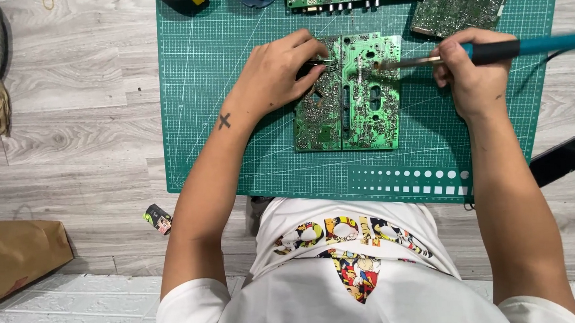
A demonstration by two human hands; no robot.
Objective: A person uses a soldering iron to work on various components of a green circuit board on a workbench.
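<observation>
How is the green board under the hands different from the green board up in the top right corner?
The middle circuit board lies straight on the cutting mat; the corner circuit board sits tilted. The left hand and the soldering iron in the right hand touch the middle one; nothing touches the corner one. Both are green.

Scene is evenly and brightly lit from above; soft shadows are cast under the forearms, focus is kept sharp, slight blur is seen at right edge

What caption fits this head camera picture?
Left hand steadies a green circuit board with tweezers while right hand applies a soldering iron.
</observation>
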